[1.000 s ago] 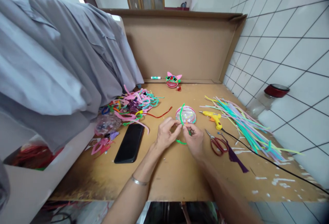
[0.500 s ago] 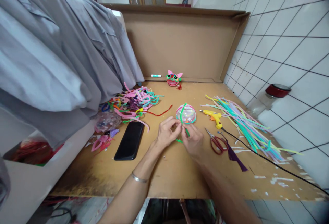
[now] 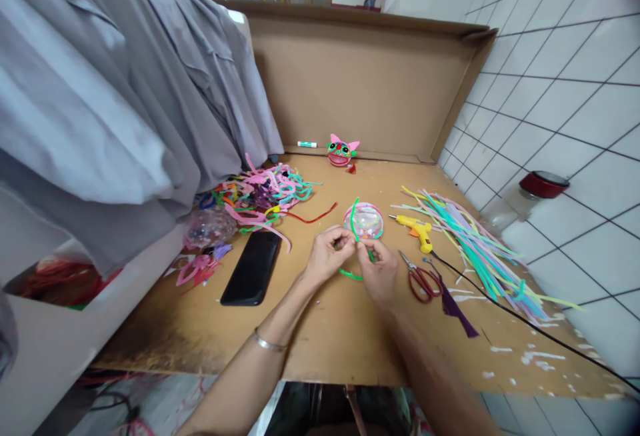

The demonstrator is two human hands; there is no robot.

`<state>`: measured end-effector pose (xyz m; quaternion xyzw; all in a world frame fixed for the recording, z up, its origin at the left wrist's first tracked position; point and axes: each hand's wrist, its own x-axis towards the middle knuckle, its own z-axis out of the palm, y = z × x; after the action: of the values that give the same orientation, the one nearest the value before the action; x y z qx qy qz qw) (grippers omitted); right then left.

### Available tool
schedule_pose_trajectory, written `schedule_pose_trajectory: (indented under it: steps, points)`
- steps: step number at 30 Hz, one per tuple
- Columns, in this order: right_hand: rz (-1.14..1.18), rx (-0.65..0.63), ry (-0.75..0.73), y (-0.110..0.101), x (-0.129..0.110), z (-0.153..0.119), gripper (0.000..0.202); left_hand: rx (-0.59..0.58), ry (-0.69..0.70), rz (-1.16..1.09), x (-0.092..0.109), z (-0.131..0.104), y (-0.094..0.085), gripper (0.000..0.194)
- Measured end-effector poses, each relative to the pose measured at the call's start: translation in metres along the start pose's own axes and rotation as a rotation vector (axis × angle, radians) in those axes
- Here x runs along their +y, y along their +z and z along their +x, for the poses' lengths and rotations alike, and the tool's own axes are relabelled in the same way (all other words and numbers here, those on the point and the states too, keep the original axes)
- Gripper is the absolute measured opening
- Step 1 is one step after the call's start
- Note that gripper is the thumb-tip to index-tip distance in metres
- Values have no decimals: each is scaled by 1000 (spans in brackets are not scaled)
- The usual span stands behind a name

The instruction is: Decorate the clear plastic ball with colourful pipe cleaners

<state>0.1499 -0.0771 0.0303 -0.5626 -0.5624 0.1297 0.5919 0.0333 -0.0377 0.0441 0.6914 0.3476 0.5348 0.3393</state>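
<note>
Near end of the green stem (image 3: 352,219) has shifted, showing more of its curve than 0.5 s ago; at left lie a tangled pile (image 3: 270,186) and a black phone (image 3: 251,269); centrally, the left hand (image 3: 325,254) and right hand (image 3: 379,271) both pinch the stem, probably to steady it from 2 sides; a round clear piece (image 3: 371,220) sits just beyond, partly hidden by the stem; rightward, the glue gun (image 3: 417,226) and scissors (image 3: 413,269) lie near the right hand, apparently for easy reach.
</note>
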Motion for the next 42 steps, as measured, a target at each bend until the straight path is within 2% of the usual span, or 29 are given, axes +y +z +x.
schedule_pose_trajectory:
  steps: [3, 12, 17, 21, 25, 28, 31, 33, 38, 42]
  points:
    - [29, -3, 26, 0, 1, 1, 20, -6, -46, -42, -2, 0, 1, 18]
    - [-208, -8, -283, -4, 4, 1, 20, -7, -169, -93, 1, 0, 1, 22]
    - [-253, -21, -317, -4, 4, -1, 21, 5, -181, -111, 0, 0, 3, 19]
    - [-209, 12, -213, -1, 6, -2, 20, 8, -163, -119, -1, 0, 4, 17]
    - [8, -35, 34, -1, 1, -1, 18, -3, -132, -115, -3, 1, 3, 17]
    - [187, -91, 190, -3, -7, 3, 22, -26, -166, -130, -4, 1, 1, 19]
    - [312, -124, 226, -5, -12, 6, 22, -58, -180, -156, -5, 1, 0, 19]
    - [358, -143, 230, -5, -12, 8, 21, -56, -116, -102, -5, 1, -1, 19]
    - [409, -183, 287, 1, -5, 8, 22, 45, 241, 269, -6, -1, -2, 13]
    - [460, -171, 341, 5, -2, 7, 22, 104, 339, 359, -10, -3, 2, 13]
